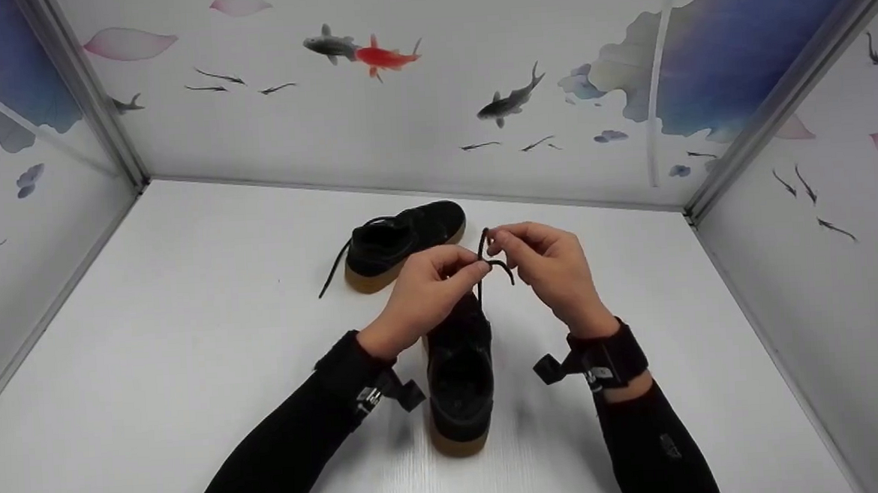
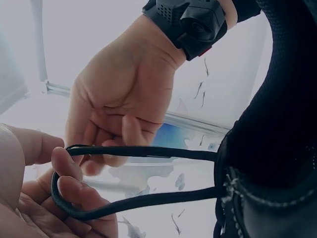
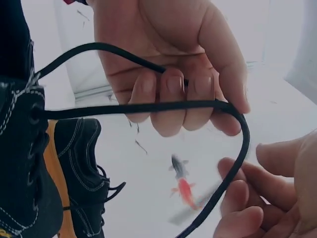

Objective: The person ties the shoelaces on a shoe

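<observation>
A black shoe (image 1: 460, 365) with a tan sole stands between the forearms, its heel toward the person. Its black shoelace (image 3: 133, 107) rises from the eyelets into the hands. The left hand (image 1: 433, 280) pinches the lace above the shoe's toe, thumb against the index finger, and in the left wrist view the lace loops round its fingers. The right hand (image 1: 549, 259) is just right of it, beside the top of the lace. In the right wrist view its thumb and fingertips (image 3: 233, 168) are apart, with the lace passing between them. One short lace end hangs below the left fingertips.
A second black shoe (image 1: 408, 237) lies behind, at an angle, its lace trailing left onto the white table (image 1: 210, 326). White panels (image 1: 418, 127) printed with fish and petals enclose the back and sides. Each wrist wears a black strap with a small camera.
</observation>
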The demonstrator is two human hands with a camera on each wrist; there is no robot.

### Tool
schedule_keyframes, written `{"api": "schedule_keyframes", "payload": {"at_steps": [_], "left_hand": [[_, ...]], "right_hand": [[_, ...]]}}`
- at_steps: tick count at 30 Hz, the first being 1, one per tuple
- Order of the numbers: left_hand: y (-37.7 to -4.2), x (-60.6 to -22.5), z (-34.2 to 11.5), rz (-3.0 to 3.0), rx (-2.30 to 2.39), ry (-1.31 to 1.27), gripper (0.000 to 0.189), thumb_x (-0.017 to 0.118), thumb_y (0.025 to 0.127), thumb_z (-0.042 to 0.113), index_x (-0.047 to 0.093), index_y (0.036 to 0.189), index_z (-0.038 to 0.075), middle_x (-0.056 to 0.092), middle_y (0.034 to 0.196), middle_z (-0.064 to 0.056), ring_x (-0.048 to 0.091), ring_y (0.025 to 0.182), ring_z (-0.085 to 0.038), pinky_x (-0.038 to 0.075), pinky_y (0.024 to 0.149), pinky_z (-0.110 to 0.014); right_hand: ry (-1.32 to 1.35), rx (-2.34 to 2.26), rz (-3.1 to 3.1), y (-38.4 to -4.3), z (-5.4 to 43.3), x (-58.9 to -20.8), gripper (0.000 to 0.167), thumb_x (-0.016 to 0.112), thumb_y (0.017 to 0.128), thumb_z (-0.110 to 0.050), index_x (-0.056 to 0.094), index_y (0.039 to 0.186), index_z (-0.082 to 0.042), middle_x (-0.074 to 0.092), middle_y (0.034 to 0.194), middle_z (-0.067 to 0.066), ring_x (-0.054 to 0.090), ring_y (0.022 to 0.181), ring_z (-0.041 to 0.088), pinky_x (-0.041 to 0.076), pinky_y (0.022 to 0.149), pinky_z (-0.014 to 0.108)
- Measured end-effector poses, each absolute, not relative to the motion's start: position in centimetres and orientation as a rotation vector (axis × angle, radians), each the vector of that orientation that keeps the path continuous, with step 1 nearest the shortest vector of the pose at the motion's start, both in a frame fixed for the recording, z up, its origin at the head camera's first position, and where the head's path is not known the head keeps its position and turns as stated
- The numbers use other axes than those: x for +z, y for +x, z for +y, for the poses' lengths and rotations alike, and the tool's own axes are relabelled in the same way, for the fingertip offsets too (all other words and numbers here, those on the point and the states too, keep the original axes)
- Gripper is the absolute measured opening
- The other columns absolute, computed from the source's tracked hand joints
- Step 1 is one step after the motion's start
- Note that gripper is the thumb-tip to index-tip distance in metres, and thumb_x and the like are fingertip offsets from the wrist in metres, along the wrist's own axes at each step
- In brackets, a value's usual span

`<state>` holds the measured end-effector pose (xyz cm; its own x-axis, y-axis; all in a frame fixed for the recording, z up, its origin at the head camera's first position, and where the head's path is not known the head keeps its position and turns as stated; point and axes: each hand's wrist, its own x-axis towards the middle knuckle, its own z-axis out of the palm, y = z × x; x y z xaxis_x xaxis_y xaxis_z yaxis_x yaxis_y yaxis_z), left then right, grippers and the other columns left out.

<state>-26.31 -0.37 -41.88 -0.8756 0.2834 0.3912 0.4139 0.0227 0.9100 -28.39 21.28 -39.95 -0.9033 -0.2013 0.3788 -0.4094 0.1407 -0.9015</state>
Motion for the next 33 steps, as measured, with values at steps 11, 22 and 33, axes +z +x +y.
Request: {"api": "schedule_keyframes", "payload": {"at_steps": [11, 22, 33], "left_hand": [[-26.8, -42.1, -0.8, -2.144, -2.094, -0.714, 0.019, 0.073, 0.110, 0.025, 0.081, 0.103, 0.008, 0.065, 0.080, 0.000, 0.055, 0.071, -0.014, 0.044, 0.065, -0.028], [-27.0, -42.1, -0.8, -2.098, -2.176, -0.691, 0.019, 0.075, 0.109, 0.022, 0.079, 0.101, 0.006, 0.067, 0.081, -0.009, 0.055, 0.068, -0.014, 0.044, 0.061, -0.025], [-27.0, -42.1, -0.7, -2.094, -2.195, -0.686, 0.018, 0.075, 0.109, 0.022, 0.079, 0.101, 0.006, 0.067, 0.081, -0.011, 0.058, 0.074, -0.038, 0.046, 0.062, -0.026]], "right_hand": [[0.851, 1.548, -2.627, -28.6, 23.4, -39.3, 0.016, 0.078, 0.108, -0.025, 0.087, 0.118, -0.016, 0.082, 0.110, 0.000, 0.072, 0.097, 0.021, 0.057, 0.081, 0.028], [0.859, 1.404, -2.656, -28.4, 23.4, -39.2, 0.009, 0.077, 0.106, -0.013, 0.085, 0.103, -0.011, 0.078, 0.099, -0.002, 0.068, 0.090, 0.017, 0.055, 0.075, 0.027], [0.948, 1.355, -2.687, -28.5, 23.7, -39.5, 0.005, 0.083, 0.103, -0.021, 0.085, 0.107, -0.020, 0.076, 0.101, -0.004, 0.070, 0.094, 0.019, 0.059, 0.077, 0.031]]}}
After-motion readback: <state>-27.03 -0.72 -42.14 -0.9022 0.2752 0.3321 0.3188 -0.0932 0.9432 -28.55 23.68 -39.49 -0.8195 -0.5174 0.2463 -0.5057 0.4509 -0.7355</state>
